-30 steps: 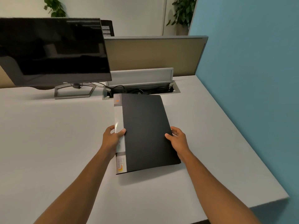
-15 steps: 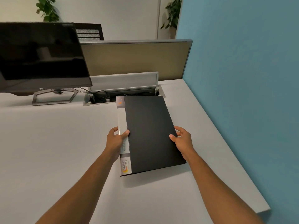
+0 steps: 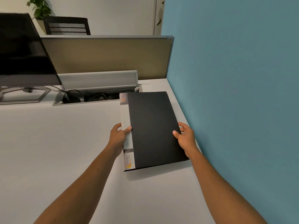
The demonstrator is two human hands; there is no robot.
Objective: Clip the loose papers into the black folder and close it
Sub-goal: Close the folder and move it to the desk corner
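The black folder (image 3: 153, 128) is closed, with a white labelled spine on its left side, and is held just above the white desk (image 3: 48, 143) near the blue wall. My left hand (image 3: 118, 137) grips the spine edge, thumb on top. My right hand (image 3: 186, 138) grips the folder's right edge, thumb on the cover. No loose papers are visible.
A blue partition wall (image 3: 234, 94) runs along the desk's right side. A beige divider panel (image 3: 105, 57) stands behind. An open cable tray (image 3: 90, 97) with wires lies beyond the folder. A dark monitor (image 3: 21, 54) on a stand sits at the far left.
Both hands have carried the closed folder to the right, closer to the blue wall. The view has turned right with it.
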